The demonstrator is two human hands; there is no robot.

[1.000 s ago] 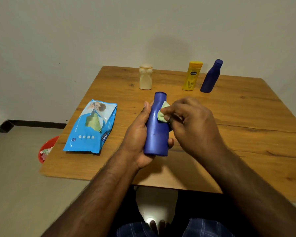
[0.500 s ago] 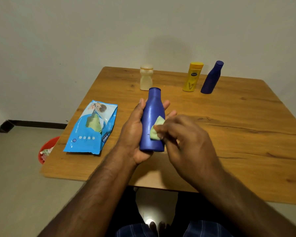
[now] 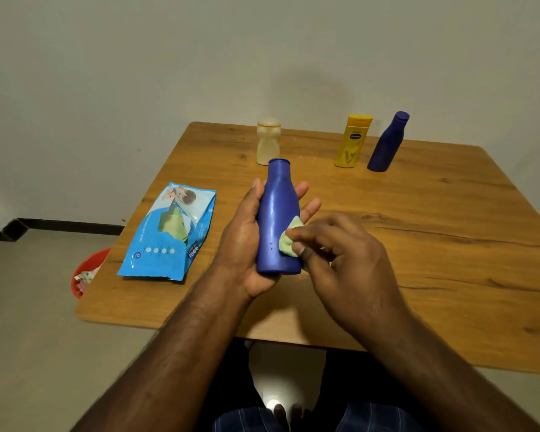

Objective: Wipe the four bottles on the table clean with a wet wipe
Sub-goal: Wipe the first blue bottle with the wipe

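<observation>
Two hands meet over the bench (image 3: 449, 244). The left hand (image 3: 247, 244) cradles the blue bottle (image 3: 277, 219), thumb along its side, fingers mostly hidden behind it. The right hand (image 3: 340, 254) has a narrow grip, pinching a green wipe (image 3: 289, 241) against the bottle's lower side; most of the wipe is covered. Beyond the bottle stand a cream bottle (image 3: 268, 141), a yellow bottle (image 3: 353, 141) and a second blue bottle (image 3: 387, 143). Left of it, the wipe pack (image 3: 169, 235) and a half-hidden red bin (image 3: 89, 269).

Wipe (image 3: 289, 240) against held (blue) bottle (image 3: 277, 219)
</observation>
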